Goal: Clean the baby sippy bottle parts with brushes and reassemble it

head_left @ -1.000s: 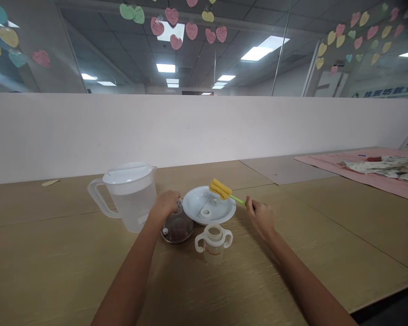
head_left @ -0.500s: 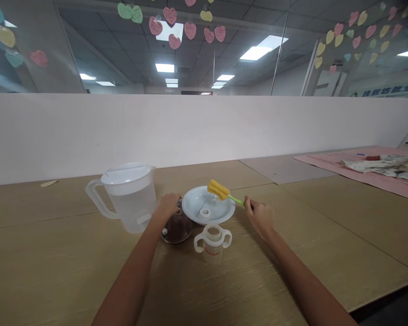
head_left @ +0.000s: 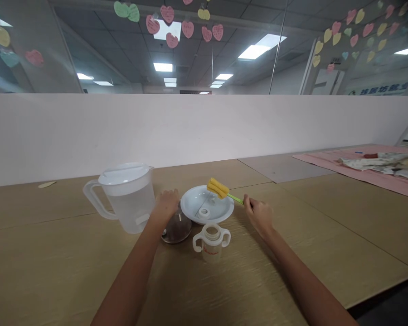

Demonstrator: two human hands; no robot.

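My left hand (head_left: 166,204) is closed at the top of a dark, see-through glass lid (head_left: 177,227), with its fingers hiding most of the knob. In my right hand (head_left: 257,213) is the green handle of a bottle brush (head_left: 219,188). Its yellow sponge head hangs over a white bowl (head_left: 187,209) that holds a small white ring-shaped part (head_left: 204,213) and a clear piece. In front of the bowl stands an open baby bottle (head_left: 211,244) with two white handles and red print, upright.
To the left, a translucent lidded pitcher (head_left: 131,199) holds clear liquid. A flat beige piece (head_left: 47,184) lies farther left. On the right, a pink cloth (head_left: 313,160) carries patterned fabric. A white wall (head_left: 197,131) runs behind the table.
My left hand has lifted slightly and shifted a little left over the lid's knob. The brush stays in my right hand, nearly still. The camera view has shifted slightly.
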